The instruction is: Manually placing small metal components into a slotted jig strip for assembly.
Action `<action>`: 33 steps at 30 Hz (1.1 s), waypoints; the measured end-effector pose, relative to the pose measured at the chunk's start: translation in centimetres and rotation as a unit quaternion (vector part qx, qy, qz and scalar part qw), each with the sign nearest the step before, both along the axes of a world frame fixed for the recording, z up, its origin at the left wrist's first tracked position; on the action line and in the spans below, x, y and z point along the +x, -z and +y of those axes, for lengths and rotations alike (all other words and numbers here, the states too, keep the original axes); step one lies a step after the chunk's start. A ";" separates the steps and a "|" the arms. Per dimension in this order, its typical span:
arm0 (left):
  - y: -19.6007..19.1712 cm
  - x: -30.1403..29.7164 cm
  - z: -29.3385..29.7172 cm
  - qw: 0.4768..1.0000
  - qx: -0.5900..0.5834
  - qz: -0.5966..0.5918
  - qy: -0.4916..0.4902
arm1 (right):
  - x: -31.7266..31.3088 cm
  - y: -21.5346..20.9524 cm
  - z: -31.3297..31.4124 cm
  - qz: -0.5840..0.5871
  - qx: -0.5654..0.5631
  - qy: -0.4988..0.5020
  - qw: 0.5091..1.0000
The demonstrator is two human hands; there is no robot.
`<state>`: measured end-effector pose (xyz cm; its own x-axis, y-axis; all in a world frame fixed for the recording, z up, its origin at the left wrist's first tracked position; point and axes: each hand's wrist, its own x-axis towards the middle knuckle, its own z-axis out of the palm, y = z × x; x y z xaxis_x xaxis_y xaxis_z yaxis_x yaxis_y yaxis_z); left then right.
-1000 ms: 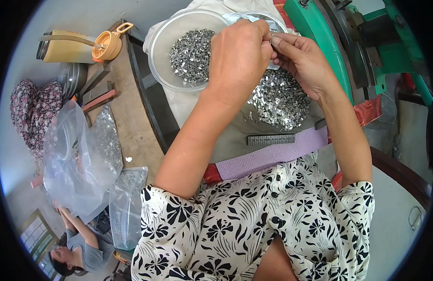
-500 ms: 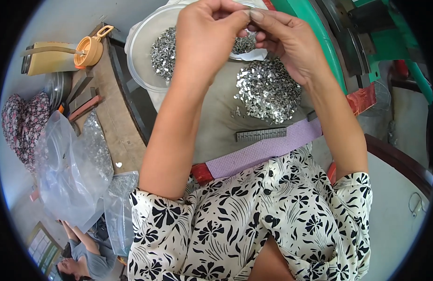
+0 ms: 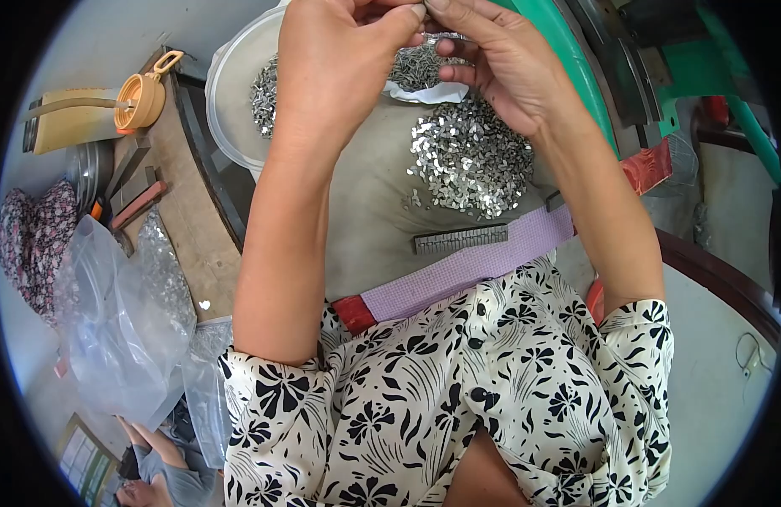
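At the top edge, my left hand (image 3: 348, 63) and my right hand (image 3: 500, 63) meet with thumbs and fingers pinched together. Whatever sits between the fingertips is too small or too hidden to name. Below my right hand spreads a heap of small shiny metal pieces (image 3: 470, 160) on the grey work surface. Between my wrists, thin metal pins (image 3: 417, 69) lie on white paper (image 3: 424, 95). More metal pieces (image 3: 263, 97) rest in a round pale tray (image 3: 224, 101), partly behind my left forearm. A dark metal strip with a row of slots (image 3: 460, 238) lies nearest to me.
A purple woven cloth strip (image 3: 466, 275) runs along the near edge. To the left, a wooden bench (image 3: 192, 253) carries bars and an orange cup lid (image 3: 141, 101), beside clear plastic bags (image 3: 111, 321). Green machinery (image 3: 576, 63) stands right. Another person (image 3: 175, 469) is at lower left.
The scene has shifted slightly left and up in the view. My hands, still joined at the fingertips, are now closer to the top edge, with more of the pins showing beneath.
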<state>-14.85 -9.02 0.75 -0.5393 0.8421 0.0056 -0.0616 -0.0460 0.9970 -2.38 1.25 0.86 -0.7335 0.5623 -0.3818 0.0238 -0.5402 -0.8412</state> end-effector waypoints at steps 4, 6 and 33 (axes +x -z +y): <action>0.1 -0.1 -0.6 0.999 0.019 -0.036 -0.001 | -0.1 -1.2 -0.2 -0.026 -0.025 -0.031 0.999; 0.1 0.1 -0.8 0.999 0.011 -0.034 -0.004 | 0.2 -0.9 0.1 -0.041 -0.015 -0.039 0.998; 0.6 0.6 -2.5 0.996 0.067 0.060 -0.023 | 0.8 -1.5 -0.8 -0.076 0.107 0.001 0.991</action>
<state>-14.28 -11.54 0.19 -0.5659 0.8040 0.1828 0.0635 -0.1785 0.9819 -1.56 0.44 2.39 -0.6763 0.6434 -0.3587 0.1579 -0.3489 -0.9237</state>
